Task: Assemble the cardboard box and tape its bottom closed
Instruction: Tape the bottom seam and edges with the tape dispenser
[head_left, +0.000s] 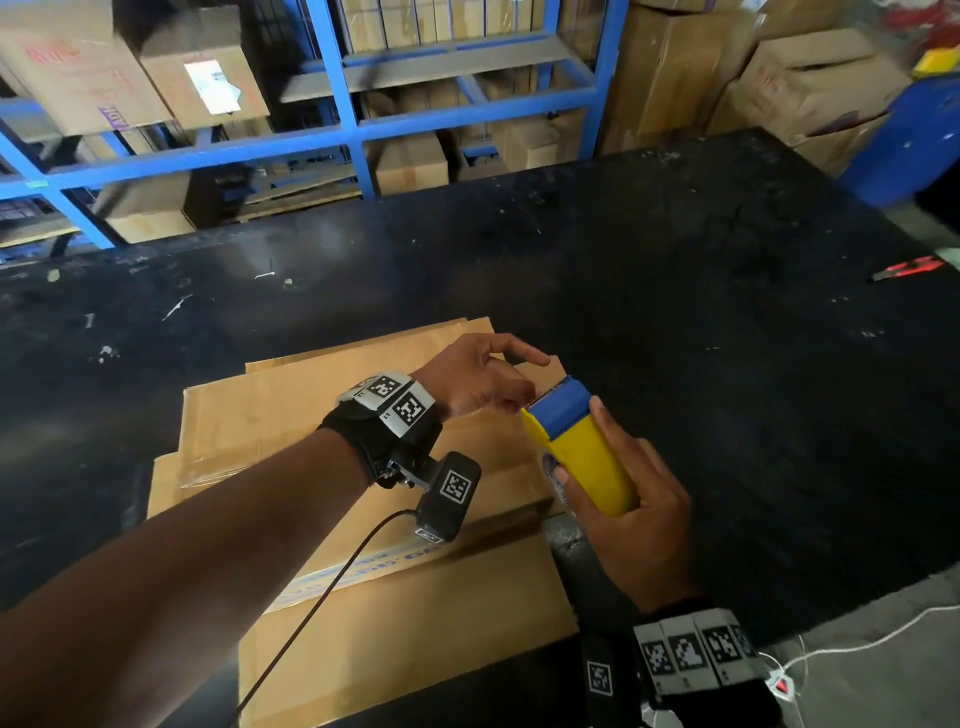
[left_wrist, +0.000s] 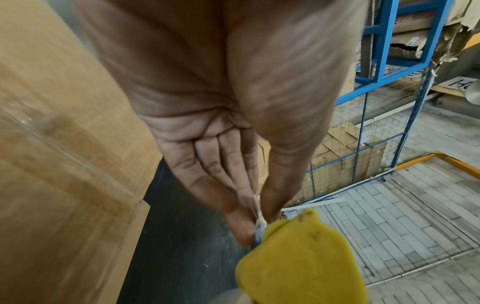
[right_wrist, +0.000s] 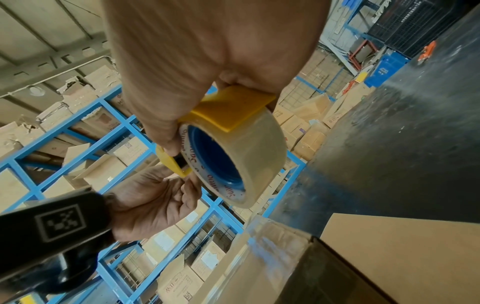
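Observation:
The cardboard box (head_left: 322, 457) stands on the black table (head_left: 675, 312) with its bottom flaps folded shut and facing up. My right hand (head_left: 631, 499) grips a yellow and blue tape dispenser (head_left: 582, 447) just off the box's right edge. Its roll of clear tape (right_wrist: 249, 152) shows in the right wrist view, with the yellow dispenser (right_wrist: 231, 107) over it. My left hand (head_left: 483, 382) reaches across the box. In the left wrist view its thumb and forefinger (left_wrist: 241, 222) pinch the free tape end (left_wrist: 259, 222) at the cutter of the dispenser (left_wrist: 301, 263).
A red-handled cutter (head_left: 909, 267) lies at the table's far right edge. Blue shelving (head_left: 343, 119) stacked with cartons stands behind the table. A blue bin (head_left: 909, 140) sits at the right. A white cord (head_left: 857, 644) trails on the floor near my right wrist.

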